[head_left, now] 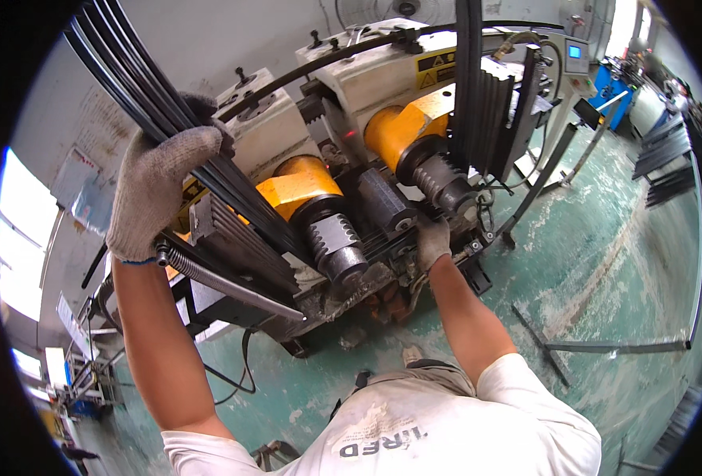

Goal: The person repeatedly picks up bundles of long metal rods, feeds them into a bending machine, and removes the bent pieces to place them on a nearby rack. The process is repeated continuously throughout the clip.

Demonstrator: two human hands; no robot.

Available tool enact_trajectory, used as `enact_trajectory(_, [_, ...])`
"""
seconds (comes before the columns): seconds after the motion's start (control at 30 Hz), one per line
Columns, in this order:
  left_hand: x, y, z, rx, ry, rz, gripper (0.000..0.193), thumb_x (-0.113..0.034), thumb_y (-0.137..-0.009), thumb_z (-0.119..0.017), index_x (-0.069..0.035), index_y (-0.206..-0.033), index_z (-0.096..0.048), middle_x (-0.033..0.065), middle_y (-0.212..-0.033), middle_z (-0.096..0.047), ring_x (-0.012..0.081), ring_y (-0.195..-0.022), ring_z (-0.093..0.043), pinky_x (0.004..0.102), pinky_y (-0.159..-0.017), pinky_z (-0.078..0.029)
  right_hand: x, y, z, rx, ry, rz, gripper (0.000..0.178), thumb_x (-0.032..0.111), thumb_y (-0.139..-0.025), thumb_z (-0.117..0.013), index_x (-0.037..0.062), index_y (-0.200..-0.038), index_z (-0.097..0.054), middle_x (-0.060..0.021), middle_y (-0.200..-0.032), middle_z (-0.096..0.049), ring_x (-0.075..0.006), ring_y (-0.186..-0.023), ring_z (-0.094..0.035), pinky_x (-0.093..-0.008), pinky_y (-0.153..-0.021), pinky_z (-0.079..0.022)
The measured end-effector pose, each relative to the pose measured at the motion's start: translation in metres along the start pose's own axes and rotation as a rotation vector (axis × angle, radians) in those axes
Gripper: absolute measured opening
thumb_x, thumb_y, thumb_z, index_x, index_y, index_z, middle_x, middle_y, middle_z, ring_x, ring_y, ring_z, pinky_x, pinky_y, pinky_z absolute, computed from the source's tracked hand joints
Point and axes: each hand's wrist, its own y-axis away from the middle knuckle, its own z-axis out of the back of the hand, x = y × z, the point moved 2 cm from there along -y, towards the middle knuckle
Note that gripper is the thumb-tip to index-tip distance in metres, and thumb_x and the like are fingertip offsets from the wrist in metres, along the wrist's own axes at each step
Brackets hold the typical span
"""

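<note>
My left hand (156, 178), in a grey knitted glove, is raised on the left and wrapped round a bundle of long black metal bars (131, 78). The bars slant down toward the machine between its parts. Low at the machine's front, my right hand (433, 239), also gloved, reaches in beside a dark metal block (384, 202); its fingers are hidden behind machine parts. Two yellow machine heads (301, 186) with toothed dark cylinders (336, 242) flank the block. More black bars (467, 79) stand upright at the right head.
A spring-wrapped rod (228, 287) juts out below my left hand. On the right are a control box (575, 57) with a lit screen and a rack of black strips (668, 163). A metal floor frame (621, 347) lies across the green floor.
</note>
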Motion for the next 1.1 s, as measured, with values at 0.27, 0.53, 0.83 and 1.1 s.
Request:
enact_trajectory(0.27, [0.012,0.011,0.014,0.028,-0.897,-0.504,0.048,0.011,-0.083,-0.081,-0.017,-0.122,-0.084,0.0033,-0.122,-0.086,0.0255,-0.123,-0.080,0.0422,-0.116,-0.062,-0.010,0.000,0.012,0.251,1.130,0.427,0.050,0.005,-0.106,-0.056,0.0116,-0.153,-0.068,-0.0145,-0.157,-0.067,-0.0342,-0.145,-0.061,-0.0433,-0.127,-0.044])
enact_trajectory(0.53, [0.011,0.010,0.025,0.161,-0.858,-0.586,0.040,0.004,-0.099,-0.073,-0.018,-0.133,-0.078,0.0088,-0.126,-0.084,0.0271,-0.121,-0.081,0.0406,-0.104,-0.070,-0.015,-0.003,0.016,0.208,1.193,0.675,0.039,0.009,-0.102,-0.065,0.0060,-0.140,-0.072,-0.0127,-0.137,-0.076,-0.0289,-0.120,-0.073,-0.0417,-0.108,-0.056])
enact_trajectory(0.83, [-0.048,0.079,-0.001,-0.200,-0.343,0.129,0.051,-0.047,-0.103,-0.080,-0.008,-0.136,-0.076,0.0032,-0.122,-0.083,0.0240,-0.109,-0.081,0.0414,-0.102,-0.065,0.012,0.040,0.019,-0.044,-0.113,-0.042,0.037,0.009,-0.100,-0.078,0.0022,-0.136,-0.072,-0.0069,-0.124,-0.078,-0.0242,-0.108,-0.074,-0.0421,-0.095,-0.059])
enact_trajectory(1.1, [-0.026,0.298,-0.002,-0.574,0.393,0.147,0.053,-0.023,-0.106,-0.061,0.009,-0.148,-0.065,0.0208,-0.144,-0.072,0.0324,-0.137,-0.068,0.0475,-0.123,-0.050,0.111,0.235,0.201,-0.353,-0.106,-0.183,0.018,0.014,-0.105,-0.077,0.0044,-0.120,-0.073,-0.0044,-0.110,-0.077,-0.0190,-0.100,-0.073,-0.0384,-0.090,-0.059])
